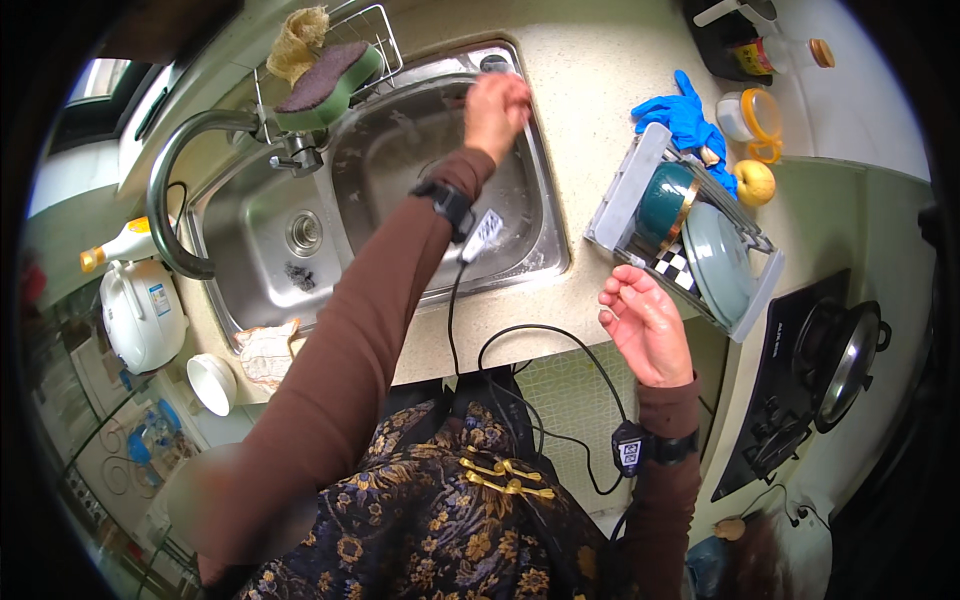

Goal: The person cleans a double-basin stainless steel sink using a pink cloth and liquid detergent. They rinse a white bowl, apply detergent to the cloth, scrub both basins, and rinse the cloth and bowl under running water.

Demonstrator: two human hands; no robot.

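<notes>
My left hand (496, 112) reaches over the far right corner of the larger steel basin (420, 150). Motion blurs it, and its fingers look bent; whether they hold anything cannot be made out. Below and in front of the dish rack (626, 195), my right hand (649, 326) is turned palm up with loosely curled fingers and nothing in it. The skin looks wet. In the rack stand a dark green bowl with a gold rim (666, 202), a pale blue-grey plate (716, 262) and a black-and-white checkered item (677, 266).
A curved faucet (169, 172) arches over the smaller basin (255, 232). A green sponge (330, 86) and a loofah (298, 45) sit at a wire basket. Blue gloves (686, 120) and an apple (754, 182) lie behind the rack. Black cables (454, 315) hang from my wrists.
</notes>
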